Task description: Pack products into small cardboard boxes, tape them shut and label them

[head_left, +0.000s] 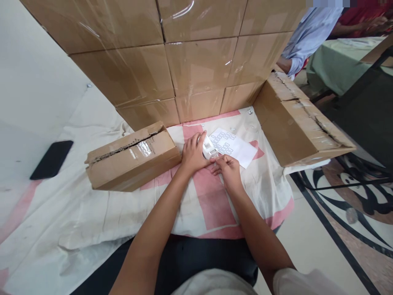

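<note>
My left hand (193, 153) is wrapped around a small white plastic device (209, 148) with an opening in its face, and holds it low over the cloth. What kind of device it is I cannot make out. Close against its lower right end, my right hand (227, 167) has thumb and fingers pinched together; anything between them is too small to name. A white paper sheet (241, 150) printed with rows of small outlined rectangles lies just beyond, partly behind the device and my right hand.
Stacked cardboard boxes (199, 65) form a wall at the back. One carton (135, 157) lies at left, another (294, 123) at right, on the pink and white cloth (211, 200). A black phone (52, 159) rests far left. Other people (316, 32) are at the upper right.
</note>
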`<state>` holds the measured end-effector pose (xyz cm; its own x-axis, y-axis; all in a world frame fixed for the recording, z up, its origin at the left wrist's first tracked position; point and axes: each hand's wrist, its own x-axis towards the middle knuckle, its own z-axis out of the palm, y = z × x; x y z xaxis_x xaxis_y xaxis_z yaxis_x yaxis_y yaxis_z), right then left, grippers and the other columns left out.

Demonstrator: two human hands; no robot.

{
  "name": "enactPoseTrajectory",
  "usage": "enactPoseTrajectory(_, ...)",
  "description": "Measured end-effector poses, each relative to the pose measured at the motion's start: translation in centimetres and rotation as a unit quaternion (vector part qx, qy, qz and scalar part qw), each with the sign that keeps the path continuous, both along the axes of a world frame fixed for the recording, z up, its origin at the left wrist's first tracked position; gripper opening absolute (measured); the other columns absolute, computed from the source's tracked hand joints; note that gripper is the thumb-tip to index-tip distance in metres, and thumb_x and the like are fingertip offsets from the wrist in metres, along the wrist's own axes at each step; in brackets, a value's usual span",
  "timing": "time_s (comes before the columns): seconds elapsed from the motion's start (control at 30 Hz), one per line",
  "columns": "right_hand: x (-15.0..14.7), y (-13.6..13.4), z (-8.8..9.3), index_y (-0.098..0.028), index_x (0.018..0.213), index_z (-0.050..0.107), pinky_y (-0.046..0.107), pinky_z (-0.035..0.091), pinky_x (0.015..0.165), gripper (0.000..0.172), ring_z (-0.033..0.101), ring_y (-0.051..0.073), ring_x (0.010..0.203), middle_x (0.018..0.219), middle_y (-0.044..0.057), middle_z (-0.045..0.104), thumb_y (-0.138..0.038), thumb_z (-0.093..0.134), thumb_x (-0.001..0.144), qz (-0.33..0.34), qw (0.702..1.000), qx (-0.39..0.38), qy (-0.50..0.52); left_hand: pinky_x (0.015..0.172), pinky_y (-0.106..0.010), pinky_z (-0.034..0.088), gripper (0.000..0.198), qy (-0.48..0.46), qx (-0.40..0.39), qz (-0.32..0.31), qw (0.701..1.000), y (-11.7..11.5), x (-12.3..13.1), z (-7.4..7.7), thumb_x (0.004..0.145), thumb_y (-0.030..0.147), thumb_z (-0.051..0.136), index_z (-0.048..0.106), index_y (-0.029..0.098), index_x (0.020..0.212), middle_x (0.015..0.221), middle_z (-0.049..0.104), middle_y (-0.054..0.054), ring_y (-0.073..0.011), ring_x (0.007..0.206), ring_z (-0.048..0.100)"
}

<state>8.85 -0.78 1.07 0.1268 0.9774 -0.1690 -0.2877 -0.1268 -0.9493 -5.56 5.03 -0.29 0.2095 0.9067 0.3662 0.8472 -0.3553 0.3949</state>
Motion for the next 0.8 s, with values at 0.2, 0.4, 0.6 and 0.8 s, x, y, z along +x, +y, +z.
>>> enactPoseTrajectory(0.2,0.3,-0.3,-0.2,-0.023,0.059,0.034,0.021,0.049,0.040,0.043,0.064,0.013,0.045,0.063,-0.001,0.070,-0.033,0.073,0.075,0.007,1.000,0.000,-0.008,0.109,-0.046,0.035,0.108,0.002,0.000,0.004,1.000,0.0,0.0,0.0,0.071,0.071,0.070,0.029,0.019,0.156,0.152,0.044,-0.017,-0.0377,0.132,0.046)
enactPoseTrajectory(0.4,0.7,-0.5,-0.1,-0.023,0.059,0.035,0.022,0.049,0.041,0.040,0.063,0.013,0.044,0.058,-0.002,0.066,-0.030,0.071,0.076,0.013,1.000,-0.002,-0.019,0.107,-0.046,0.037,0.109,0.001,0.001,0.008,1.000,-0.2,0.1,0.2,0.069,0.072,0.071,0.029,0.021,0.156,0.151,0.044,-0.016,-0.0374,0.130,0.047)
enactPoseTrajectory(0.6,0.9,-0.6,0.2,-0.022,0.059,0.035,0.022,0.047,0.039,0.041,0.061,0.011,0.042,0.081,0.003,0.076,-0.031,0.071,0.076,0.013,1.000,0.004,-0.020,0.107,-0.046,0.039,0.109,0.001,0.003,0.012,1.000,-0.3,0.2,0.4,0.068,0.068,0.074,0.030,0.019,0.155,0.150,0.045,-0.017,-0.0376,0.130,0.048)
enactPoseTrajectory(0.8,1.1,-0.7,0.2,-0.022,0.058,0.035,0.023,0.048,0.038,0.040,0.061,0.011,0.041,0.085,0.004,0.078,-0.030,0.070,0.075,0.019,1.000,-0.001,-0.021,0.105,-0.046,0.041,0.107,-0.008,-0.001,0.019,1.000,-0.3,0.3,0.6,0.067,0.063,0.077,0.031,0.021,0.154,0.149,0.047,-0.015,-0.0369,0.129,0.050)
